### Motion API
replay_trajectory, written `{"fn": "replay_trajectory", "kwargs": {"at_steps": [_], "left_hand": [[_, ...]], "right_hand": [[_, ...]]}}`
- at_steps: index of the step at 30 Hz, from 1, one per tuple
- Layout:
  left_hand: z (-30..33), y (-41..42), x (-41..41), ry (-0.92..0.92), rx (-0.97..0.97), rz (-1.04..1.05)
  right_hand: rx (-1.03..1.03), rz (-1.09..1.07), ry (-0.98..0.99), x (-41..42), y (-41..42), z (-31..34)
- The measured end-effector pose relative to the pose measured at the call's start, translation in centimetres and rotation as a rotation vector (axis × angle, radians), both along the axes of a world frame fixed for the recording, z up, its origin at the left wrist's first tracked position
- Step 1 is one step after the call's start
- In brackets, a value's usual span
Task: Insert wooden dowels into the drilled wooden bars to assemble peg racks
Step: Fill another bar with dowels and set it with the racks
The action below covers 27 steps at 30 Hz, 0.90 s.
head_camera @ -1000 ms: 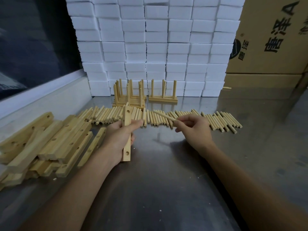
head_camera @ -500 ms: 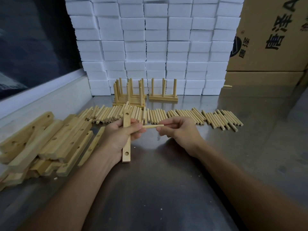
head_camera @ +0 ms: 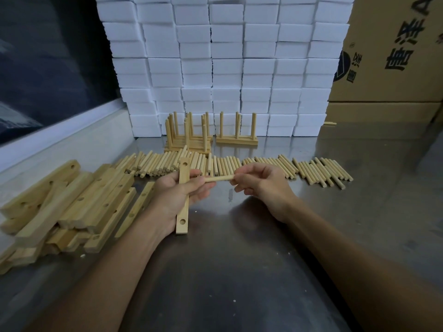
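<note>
My left hand (head_camera: 178, 195) grips a drilled wooden bar (head_camera: 183, 212) upright by its middle, above the steel table. Holes show near the bar's top and bottom ends. My right hand (head_camera: 259, 185) pinches one dowel (head_camera: 219, 178), held level. The dowel's left end reaches the bar's middle, behind my left fingers, so I cannot tell if it sits in a hole. A long row of loose dowels (head_camera: 275, 165) lies across the table behind my hands. Several drilled bars (head_camera: 79, 207) are heaped at the left. Finished peg racks (head_camera: 236, 137) stand at the back.
A wall of white foam blocks (head_camera: 227, 68) rises behind the racks. Cardboard boxes (head_camera: 393, 56) stand at the right. A raised ledge (head_camera: 60, 144) borders the steel table (head_camera: 239, 271) on the left. One stray dowel (head_camera: 330, 123) lies by the boxes.
My right hand lifted a dowel off the row and brought it left, turning it level. Its tip now meets the middle of the bar in my left hand.
</note>
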State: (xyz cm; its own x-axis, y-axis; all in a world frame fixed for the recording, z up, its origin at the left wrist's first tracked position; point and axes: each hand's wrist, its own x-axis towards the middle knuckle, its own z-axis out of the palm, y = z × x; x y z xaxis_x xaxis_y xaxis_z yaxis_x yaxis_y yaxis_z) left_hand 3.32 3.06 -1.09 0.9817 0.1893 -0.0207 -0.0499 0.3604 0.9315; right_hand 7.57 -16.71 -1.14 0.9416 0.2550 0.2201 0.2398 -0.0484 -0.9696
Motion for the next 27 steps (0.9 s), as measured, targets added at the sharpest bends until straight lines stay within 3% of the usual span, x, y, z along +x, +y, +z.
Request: {"fn": "replay_trajectory", "kwargs": {"at_steps": [2, 4, 9, 12, 15, 21, 27], "left_hand": [[-0.1, 0.0, 0.1, -0.003, 0.014, -0.004], [-0.3, 0.1, 0.2, -0.001, 0.007, 0.031], [-0.6, 0.0, 0.7, 0.011, -0.035, 0.146], [-0.6, 0.1, 0.7, 0.018, 0.068, 0.186], [-0.5, 0.1, 0.5, 0.006, 0.176, 0.110], [0.4, -0.3, -0.1, -0.104, 0.080, -0.105], [0.8, -0.7, -0.5, -0.138, 0.141, -0.129]], "right_hand": [[-0.265, -0.014, -0.238, -0.2, 0.5, 0.0], [-0.391, -0.010, -0.350, -0.3, 1.0, 0.0], [-0.459, -0.033, -0.345, -0.1, 1.5, 0.1], [-0.454, -0.077, -0.333, -0.2, 1.3, 0.4], [-0.364, -0.117, -0.332, 0.0, 0.8, 1.1], [-0.332, -0.138, -0.449, -0.4, 1.4, 2.0], [-0.380, -0.141, -0.528, -0.8, 1.6, 2.4]]}}
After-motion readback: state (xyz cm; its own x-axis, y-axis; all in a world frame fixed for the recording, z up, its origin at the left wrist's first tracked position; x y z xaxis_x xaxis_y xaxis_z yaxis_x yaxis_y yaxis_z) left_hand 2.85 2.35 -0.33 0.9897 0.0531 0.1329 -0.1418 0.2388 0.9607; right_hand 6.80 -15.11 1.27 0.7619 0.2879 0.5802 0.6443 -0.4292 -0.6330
